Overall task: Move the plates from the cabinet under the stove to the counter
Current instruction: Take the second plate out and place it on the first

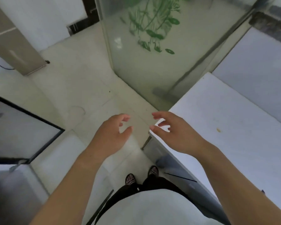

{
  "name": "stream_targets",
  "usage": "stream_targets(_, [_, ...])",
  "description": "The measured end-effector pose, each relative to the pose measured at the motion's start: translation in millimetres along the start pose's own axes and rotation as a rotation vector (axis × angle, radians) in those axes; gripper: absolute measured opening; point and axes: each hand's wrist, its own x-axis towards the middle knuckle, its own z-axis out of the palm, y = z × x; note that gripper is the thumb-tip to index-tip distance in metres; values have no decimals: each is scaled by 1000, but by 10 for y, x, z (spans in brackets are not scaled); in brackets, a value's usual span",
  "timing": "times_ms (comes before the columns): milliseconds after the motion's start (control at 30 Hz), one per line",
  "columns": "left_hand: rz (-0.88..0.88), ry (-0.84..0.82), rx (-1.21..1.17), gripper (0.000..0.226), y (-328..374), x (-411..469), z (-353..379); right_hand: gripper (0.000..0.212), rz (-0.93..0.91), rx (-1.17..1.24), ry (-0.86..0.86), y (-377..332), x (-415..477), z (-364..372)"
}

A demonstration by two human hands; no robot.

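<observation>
My left hand (111, 132) and right hand (170, 132) loosely curled, empty, above tiled floor (81, 88); white counter (234, 127) right.

On my feed, most of the view is a pale, glossy tiled floor (81, 88) with one small dark speck (109, 91) near its middle. Ahead stands a frosted glass door (136, 70) printed with green leaves and stems (152, 30), and the print is blurred. At the upper left a beige panel (15, 46) stands on the floor, and a thin blue cable (0, 64) curves out past its left edge. Beyond it I see a white wall (47, 17), then a dark door frame (91, 8) with a small metal fitting (73, 27) low down. A dark stone strip (271, 25) crosses the top right corner.
</observation>
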Motion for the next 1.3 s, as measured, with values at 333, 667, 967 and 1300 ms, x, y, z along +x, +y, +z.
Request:
stream_targets(333, [-186, 64, -22, 35, -88, 110, -162, 39, -90, -24, -228, -5, 616, -43])
stream_targets(667, [-262, 249, -175, 29, -113, 459, -265, 42, -155, 4, -166, -178, 1091, -200])
stream_targets(967, [-250, 329, -235, 27, -488, 740, -877, 39, -183, -39, -225, -764, 1678, 145])
stream_targets(1300, [-380, 586, -171, 31, -1613, 542, -2344, 37, -410, -171, -410, -2357, 2510, 1318])
